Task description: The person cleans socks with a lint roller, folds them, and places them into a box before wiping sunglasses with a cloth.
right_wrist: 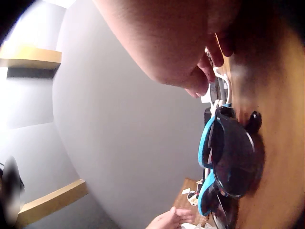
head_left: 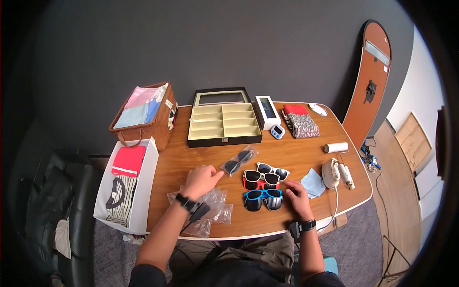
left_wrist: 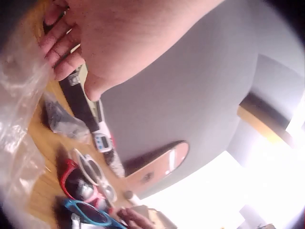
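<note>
My left hand (head_left: 201,181) is over the left part of the table with relaxed fingers and nothing in them. Crumpled clear plastic bags (head_left: 221,213) lie under and beside it. Just beyond its fingertips is a pair of dark sunglasses in a clear bag (head_left: 239,161). My right hand (head_left: 299,197) rests beside a row of sunglasses, its fingers loosely bent and holding nothing. That row has white sunglasses (head_left: 261,177) at the back, then red sunglasses (head_left: 254,184), blue sunglasses (head_left: 263,193) and dark sunglasses (head_left: 253,205) nearest me.
An open display case (head_left: 224,141) with cream compartments stands at the back. To the left are a wicker basket (head_left: 160,129) of cloths and a white box (head_left: 152,165) of folded fabric. On the right sit a blue cloth (head_left: 313,183), a white corded device (head_left: 330,173) and a white roll (head_left: 336,147).
</note>
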The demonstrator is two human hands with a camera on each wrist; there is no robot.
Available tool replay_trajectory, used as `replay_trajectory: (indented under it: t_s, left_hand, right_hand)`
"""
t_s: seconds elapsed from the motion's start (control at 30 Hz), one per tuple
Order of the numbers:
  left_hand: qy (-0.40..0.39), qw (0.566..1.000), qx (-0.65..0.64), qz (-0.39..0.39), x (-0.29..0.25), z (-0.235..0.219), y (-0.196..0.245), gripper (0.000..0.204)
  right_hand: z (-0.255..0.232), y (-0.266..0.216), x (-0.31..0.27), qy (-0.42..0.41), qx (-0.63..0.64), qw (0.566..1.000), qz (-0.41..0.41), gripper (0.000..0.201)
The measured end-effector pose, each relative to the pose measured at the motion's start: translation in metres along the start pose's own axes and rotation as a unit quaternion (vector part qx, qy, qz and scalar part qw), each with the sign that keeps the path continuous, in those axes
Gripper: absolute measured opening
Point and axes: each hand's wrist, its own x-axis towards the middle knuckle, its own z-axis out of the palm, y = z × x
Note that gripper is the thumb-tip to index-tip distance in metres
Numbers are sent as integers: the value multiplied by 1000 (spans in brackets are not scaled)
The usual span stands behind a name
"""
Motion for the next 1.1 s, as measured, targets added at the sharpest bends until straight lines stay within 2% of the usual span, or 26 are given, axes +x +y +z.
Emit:
replay_trajectory:
  t_s: [0.03,0.07,0.13,0.17,0.2,0.27,0.3,0.37,0.4,0.43,0.47,0.5,0.53,0.6,0.63,0.67,0.73,0.8,0.83,0.87,0.93,1.03,1.1]
  left_hand:
    - [-52,993,90,-47,12,7,4,53]
    - [-50,994,88,-46,23,22,0,53]
    - [-44,982,106,-147,45,53,-13,63]
    - [-3,983,108,-149,49,60,-12,61]
    - [-2,983,107,-146,54,67,-18,61]
    - [9,993,1,-114,60,77,-30,54]
    - [9,993,1,-114,64,79,-35,54]
    - [2,990,-113,-90,70,81,-46,34]
    - [3,990,-112,-90,72,81,-50,34]
    - [-3,958,-268,-99,74,80,-53,23]
    - [-9,903,-417,-106,72,74,-51,14]
    - [-13,881,-464,-89,70,67,-49,11]
    - [-13,882,-463,-89,67,60,-48,11]
    - [29,860,-509,-13,60,45,-49,12]
    - [43,869,-491,43,58,37,-52,13]
    - [43,870,-490,43,50,28,-46,13]
    - [101,874,-460,116,21,-2,-20,14]
    - [170,904,-364,147,-13,-16,-2,15]
    - [170,928,-297,147,-36,-24,10,14]
    - [168,947,-229,147,-59,-31,21,13]
    - [244,928,-173,221,-93,-30,44,12]
    - [240,927,-166,234,-133,-7,37,12]
    - [239,929,-193,206,-153,6,29,13]
  right_hand:
    - [0,10,1,20,20,1000,2,26]
    - [-1,16,1,40,40,998,4,27]
    - [-1,16,0,43,53,997,19,27]
    - [-1,15,1,46,67,996,35,27]
    - [-1,14,1,48,66,996,34,27]
    - [1,15,-1,48,91,994,43,26]
    - [1,19,0,48,84,995,36,25]
    - [2,20,0,49,103,992,47,25]
    - [3,19,0,50,121,990,57,25]
    - [3,20,0,50,122,990,57,25]
    - [3,21,0,52,127,989,55,24]
    - [4,21,1,54,132,988,53,23]
    - [5,21,0,54,133,988,53,23]
    - [9,8,-2,70,129,989,29,20]
    - [12,0,-3,72,97,993,2,19]
    - [16,-12,-5,74,66,995,-24,18]
    - [25,-47,-8,41,153,987,14,20]
    - [32,-80,-10,2,297,954,38,24]
    - [31,-88,-8,-36,308,950,42,29]
    - [32,-103,-6,-33,309,949,43,29]
    - [34,-128,-1,-104,485,865,78,30]
    - [37,-124,-3,-162,474,860,99,27]
    - [41,-117,-7,-172,470,858,113,26]
